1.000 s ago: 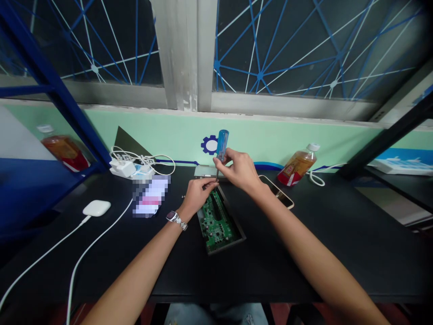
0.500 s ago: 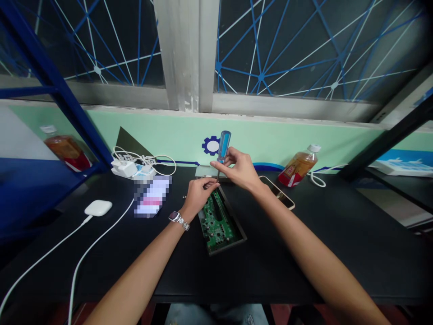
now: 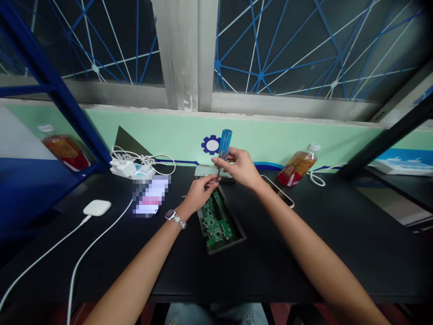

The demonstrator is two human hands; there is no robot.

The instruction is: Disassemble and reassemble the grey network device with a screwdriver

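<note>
A screwdriver with a clear blue handle (image 3: 225, 143) stands nearly upright over the far end of a green circuit board (image 3: 216, 221), which sits in a shallow metal casing (image 3: 244, 235). Fingers and thumb of my right hand (image 3: 241, 167) are closed around the lower handle. My left hand (image 3: 199, 194), with a watch (image 3: 175, 218) on its wrist, pinches at the low end of the shaft. Those fingertips hide the screwdriver's tip, and whether a screw is there I cannot tell. Behind the hands, a pale metal plate (image 3: 204, 170) shows at the casing's far end.
A phone (image 3: 286, 198) lies right of the casing, near a drink bottle (image 3: 299, 164). To the left are a blurred-out phone (image 3: 152, 196), a power strip with plugs (image 3: 131, 169) and a white charging case (image 3: 97, 207) on a cable. A green wall rises behind the table.
The screwdriver handle has turned slightly and leans a bit more to the right. My left wrist has shifted a little left. The circuit board stays in place.
</note>
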